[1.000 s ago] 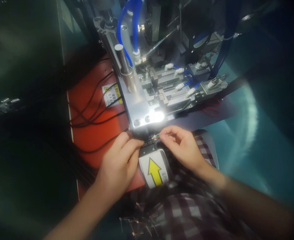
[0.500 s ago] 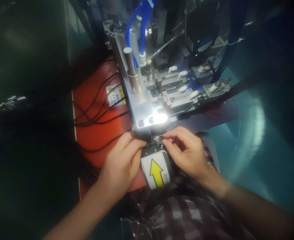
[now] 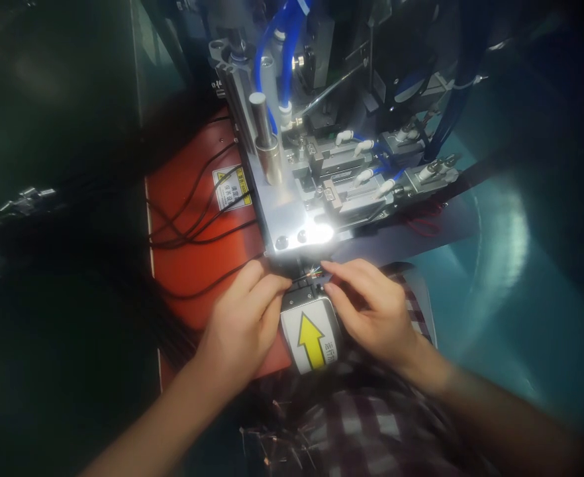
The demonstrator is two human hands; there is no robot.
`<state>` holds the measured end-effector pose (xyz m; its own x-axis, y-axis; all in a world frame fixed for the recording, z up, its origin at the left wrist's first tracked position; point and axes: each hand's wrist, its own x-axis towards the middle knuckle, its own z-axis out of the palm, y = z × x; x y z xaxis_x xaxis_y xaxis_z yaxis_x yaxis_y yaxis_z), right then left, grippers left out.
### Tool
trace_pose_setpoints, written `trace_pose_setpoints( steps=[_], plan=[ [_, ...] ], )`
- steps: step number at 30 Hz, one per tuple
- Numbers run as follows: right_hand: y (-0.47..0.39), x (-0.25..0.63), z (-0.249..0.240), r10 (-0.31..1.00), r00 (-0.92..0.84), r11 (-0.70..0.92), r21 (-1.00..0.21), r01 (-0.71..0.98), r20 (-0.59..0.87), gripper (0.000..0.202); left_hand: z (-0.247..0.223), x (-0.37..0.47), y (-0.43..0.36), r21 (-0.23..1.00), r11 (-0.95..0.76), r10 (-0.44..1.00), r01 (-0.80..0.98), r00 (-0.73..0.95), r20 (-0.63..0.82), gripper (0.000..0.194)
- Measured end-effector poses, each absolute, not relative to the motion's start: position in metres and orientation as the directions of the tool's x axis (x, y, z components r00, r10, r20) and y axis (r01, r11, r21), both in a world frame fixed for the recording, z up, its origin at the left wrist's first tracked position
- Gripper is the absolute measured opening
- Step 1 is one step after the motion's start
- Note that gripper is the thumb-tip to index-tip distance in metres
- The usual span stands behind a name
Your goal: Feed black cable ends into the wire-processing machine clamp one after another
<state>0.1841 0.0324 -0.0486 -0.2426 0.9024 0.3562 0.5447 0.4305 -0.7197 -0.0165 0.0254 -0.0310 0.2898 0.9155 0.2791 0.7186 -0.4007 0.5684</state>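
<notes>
Fine coloured wires [image 3: 314,272] at frame centre, fanned loosely from the end of a thin dark cable [image 3: 299,279], just above the black edge of a white cover [image 3: 292,326] with a yellow arrow [image 3: 312,339]. My left hand [image 3: 245,318], left of centre, pinches the cable between thumb and fingertips, close behind the fan. My right hand [image 3: 376,308], right of centre, has thumb and forefinger spread, a tip above and below the wire ends; I see no wire gripped there. To handle this well, I'd say: left pinch firm and near the split so the cable can't roll, right fingertips light, one strand at a time, no hard tug, since strands this thin probably bend or cross easily. Glare off the metal plate [image 3: 286,215] just above could hide a strand; tilting the fan out of it should help. Surface: red-orange base [image 3: 193,192] left of centre, black leads [image 3: 193,295] across it, warning label [image 3: 232,189] on it. Upper centre: machine with blue tubes [image 3: 287,59] and white fittings [image 3: 344,137]. Checked cloth [image 3: 361,424] and blurred thin wire ends [image 3: 277,450] at lower centre. Teal surface [image 3: 475,311] at right; far left too dark to read.
</notes>
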Motion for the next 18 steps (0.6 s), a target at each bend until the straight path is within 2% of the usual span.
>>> trace_pose_setpoints(
  steps=[4,18],
  plan=[
    [0.0303,0.1852,-0.0483,0.910,-0.216,0.415,-0.739,0.531,0.355,0.026,-0.0303,-0.0162,0.0254,0.563,-0.410,0.911,0.718,0.291,0.293,0.016],
    [0.0328,0.1855,-0.0470,0.866,-0.292,0.500,-0.686,0.528,0.407,0.027,-0.0315,-0.0164,0.0252,0.574,-0.408,0.912,0.710,0.288,0.291,0.015]
  ],
)
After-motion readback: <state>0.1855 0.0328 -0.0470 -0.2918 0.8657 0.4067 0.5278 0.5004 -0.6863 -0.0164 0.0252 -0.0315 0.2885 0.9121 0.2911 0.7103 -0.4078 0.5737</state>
